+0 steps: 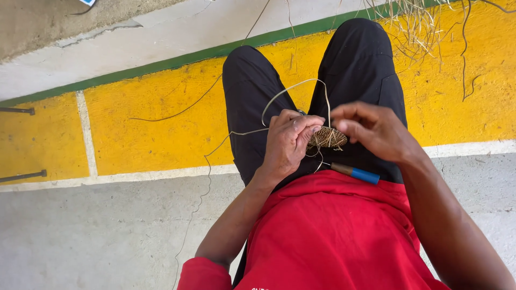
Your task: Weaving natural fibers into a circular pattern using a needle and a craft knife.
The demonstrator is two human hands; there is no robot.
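Right on the lap, over the black trousers, sits a small woven disc of straw-coloured fibre, pinched between both hands. Left hand is curled nearly closed, thumb and fingertips clamped on the disc's near edge. Right hand is only half closed, fingers bent over the far edge and pressing on it, though I can't tell exactly what the fingertips have hold of.

As for progress, I'd say it's early days: the woven part is just a tight little coil, oval from this angle, with a criss-cross surface and no sides or shape beyond that. A long loose strand loops up out of it and trails off over the left knee onto the floor, so plenty of fibre remains unworked. A heap of dry fibres lies near the top right corner of the yellow painted floor, untouched.

A tool with a blue handle rests on the lap just under the right hand, against the hem of the red shirt.
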